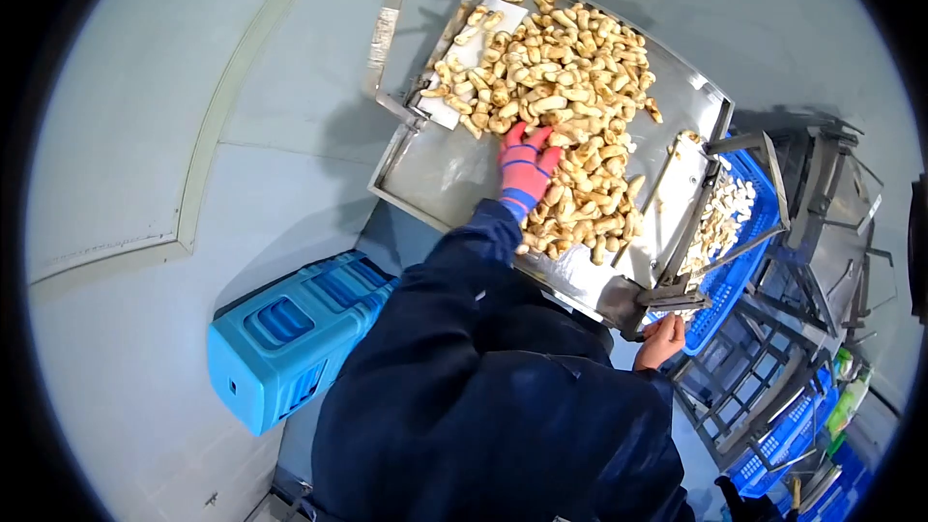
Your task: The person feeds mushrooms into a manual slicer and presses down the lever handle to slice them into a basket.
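Note:
A big heap of pale, brown-tipped mushrooms (pixel 570 87) lies on a metal tray (pixel 440 169). My left hand (pixel 527 169), in a pink glove with blue bands, rests at the heap's near left side. Its fingers are spread and touch the mushrooms. My bare right hand (pixel 661 342) is at the tray's near right corner, just below a metal bracket (pixel 677 302). Its fingers are pinched together, and what they hold is too small to make out. Close beyond it, a blue basket (pixel 713 314) contains many small whitish pieces (pixel 723 217).
A turquoise plastic box (pixel 261 348) stands on the floor left of me. Metal handle bars (pixel 382 39) stick out at the tray's left end. Metal racks (pixel 822 222) and more blue baskets (pixel 788 435) are at the right. A white board (pixel 667 203) lies along the tray's right side.

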{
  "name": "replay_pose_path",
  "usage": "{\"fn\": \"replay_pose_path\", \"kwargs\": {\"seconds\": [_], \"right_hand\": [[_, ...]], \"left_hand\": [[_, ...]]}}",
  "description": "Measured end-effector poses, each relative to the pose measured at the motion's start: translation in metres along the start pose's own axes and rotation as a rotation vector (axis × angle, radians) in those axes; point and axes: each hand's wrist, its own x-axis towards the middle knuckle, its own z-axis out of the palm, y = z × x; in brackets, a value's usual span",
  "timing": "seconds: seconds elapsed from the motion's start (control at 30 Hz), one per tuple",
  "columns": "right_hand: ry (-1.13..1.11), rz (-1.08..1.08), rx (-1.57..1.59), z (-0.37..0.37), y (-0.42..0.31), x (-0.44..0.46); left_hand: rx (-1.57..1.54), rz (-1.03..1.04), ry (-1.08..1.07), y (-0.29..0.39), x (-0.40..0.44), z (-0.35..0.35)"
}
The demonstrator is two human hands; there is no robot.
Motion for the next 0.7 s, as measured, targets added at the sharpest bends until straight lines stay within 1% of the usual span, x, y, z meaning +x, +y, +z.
{"fn": "replay_pose_path", "kwargs": {"seconds": [0.07,0.13,0.17,0.23,0.27,0.3,0.33,0.37,0.4,0.47,0.5,0.6,0.7], "right_hand": [[-0.002,-0.003,0.005,-0.003,0.002,0.001],[0.003,0.024,0.013,-0.002,0.001,0.0],[0.0,0.024,0.029,-0.005,0.003,0.0],[0.006,0.026,0.036,-0.005,0.003,0.0],[0.004,0.033,0.023,-0.004,0.0,0.0],[0.011,-0.001,0.008,-0.005,0.003,0.0],[-0.001,0.034,0.016,-0.005,0.001,0.0],[0.004,0.041,0.036,-0.006,0.002,0.0],[0.004,0.048,0.057,-0.006,0.002,0.0],[0.003,0.066,0.062,-0.006,0.003,0.001],[0.013,0.054,0.048,-0.006,0.005,0.001],[0.034,0.036,0.033,-0.004,0.006,0.001],[0.065,0.06,0.083,0.0,0.0,-0.001]], "left_hand": [[-0.001,0.16,0.045,-0.022,0.018,-0.019],[-0.174,0.164,0.15,-0.044,0.053,-0.044],[-0.191,-0.003,0.103,-0.018,0.072,-0.072],[0.174,0.115,0.207,-0.093,0.114,-0.066],[0.556,0.168,0.289,-0.117,0.128,-0.061],[0.628,0.101,0.175,-0.111,0.135,-0.059],[0.706,0.031,0.065,-0.104,0.138,-0.058],[0.544,0.085,0.076,-0.103,0.141,-0.05],[0.504,0.11,0.076,-0.101,0.139,-0.039],[0.349,0.259,0.079,-0.094,0.131,-0.02],[0.297,0.251,0.093,-0.087,0.124,-0.009],[0.104,0.127,0.13,-0.065,0.107,0.01],[0.17,0.164,0.112,-0.041,0.088,0.02]]}}
